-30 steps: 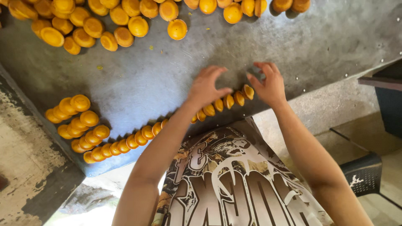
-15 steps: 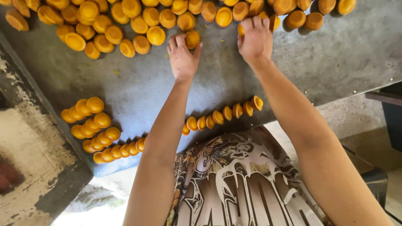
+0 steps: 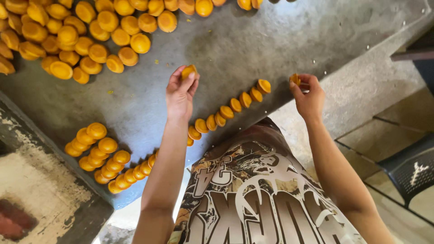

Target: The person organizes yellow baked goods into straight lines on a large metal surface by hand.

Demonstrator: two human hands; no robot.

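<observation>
One orange disc-shaped piece [image 3: 188, 71] is pinched at the fingertips of the left hand [image 3: 179, 94], lifted just above the grey slab [image 3: 253, 45]. A second orange piece [image 3: 294, 79] is clamped between the thumb and fingers of the right hand [image 3: 309, 96], out past the slab's near edge. The step in hand appears to be the carrying of loose pieces towards the row [image 3: 228, 110] set on edge along that near edge. By this reading, each piece would need to be turned on edge and pressed against the row's end (with care not to topple its neighbours). The pieces look round, domed and smooth, of a deep yellow-orange, with a flat rim. A loose heap [image 3: 86, 36] lies towards the far left corner, and stacked rows [image 3: 101, 156] sit by the near left edge.
</observation>
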